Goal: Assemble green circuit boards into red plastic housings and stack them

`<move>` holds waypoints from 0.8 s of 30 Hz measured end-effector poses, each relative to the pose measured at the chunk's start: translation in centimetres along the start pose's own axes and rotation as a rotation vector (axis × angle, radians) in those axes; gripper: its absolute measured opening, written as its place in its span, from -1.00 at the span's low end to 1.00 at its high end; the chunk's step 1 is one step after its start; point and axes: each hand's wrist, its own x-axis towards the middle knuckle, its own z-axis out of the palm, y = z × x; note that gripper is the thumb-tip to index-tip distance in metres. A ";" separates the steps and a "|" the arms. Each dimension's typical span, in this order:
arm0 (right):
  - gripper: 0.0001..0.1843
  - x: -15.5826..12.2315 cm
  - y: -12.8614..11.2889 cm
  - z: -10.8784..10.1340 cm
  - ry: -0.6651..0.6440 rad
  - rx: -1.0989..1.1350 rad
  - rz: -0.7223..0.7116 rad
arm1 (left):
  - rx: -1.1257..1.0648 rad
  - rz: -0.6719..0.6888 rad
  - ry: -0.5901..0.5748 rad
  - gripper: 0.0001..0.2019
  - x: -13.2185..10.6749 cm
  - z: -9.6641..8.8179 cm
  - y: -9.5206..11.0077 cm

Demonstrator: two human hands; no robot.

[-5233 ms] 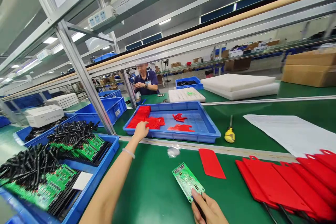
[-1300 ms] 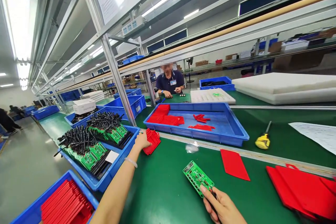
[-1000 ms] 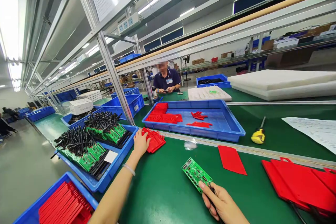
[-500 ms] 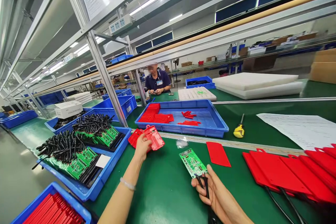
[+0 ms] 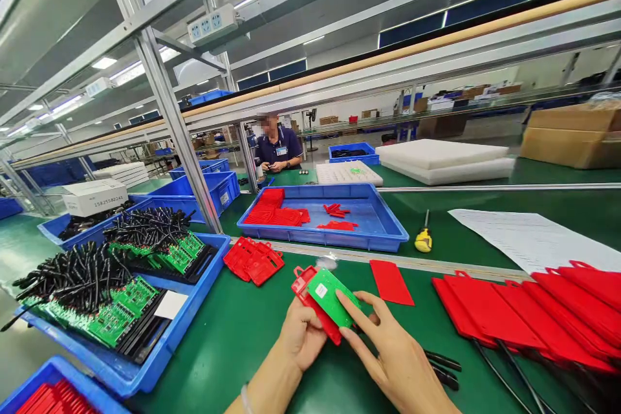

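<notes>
In the frame's lower centre, the left hand (image 5: 303, 335) grips a rectangular red plastic shell (image 5: 303, 283), apparently to steady it — the right hand (image 5: 392, 344) holds a rectangular green circuit board (image 5: 330, 297) over it, likely for alignment.

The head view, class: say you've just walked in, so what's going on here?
A person's left-hand grip holds a red plastic case. The right-hand grip rests its fingers on a green rectangular circuit board lying over that case; whether it is seated is unclear. More red plastic cases lie on the green bench, near a shallow blue plastic tray of red pieces. Further back is a co-worker in a dark shirt.
</notes>
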 end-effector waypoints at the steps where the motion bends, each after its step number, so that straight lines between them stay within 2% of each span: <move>1: -0.52 -0.2 0.1 0.3 0.026 -0.058 -0.045 | -0.009 -0.002 -0.033 -0.26 -0.4 0.2 0.2; 5: -0.53 -0.6 -0.1 0.8 0.089 -0.164 -0.139 | -0.026 0.002 -0.106 -0.09 -1.3 0.8 0.5; 9: -0.56 -0.5 -0.7 0.6 0.124 -0.133 -0.161 | -0.022 0.021 -0.062 -0.05 -1.3 1.1 0.2; 16: -0.57 -0.6 -0.9 0.7 0.082 -0.131 -0.175 | -0.071 0.075 0.014 -0.15 -1.0 0.9 -0.6; 24: -0.58 -1.2 -1.2 1.7 0.007 -0.078 -0.128 | -0.002 0.113 0.146 -0.29 -0.8 0.4 -1.3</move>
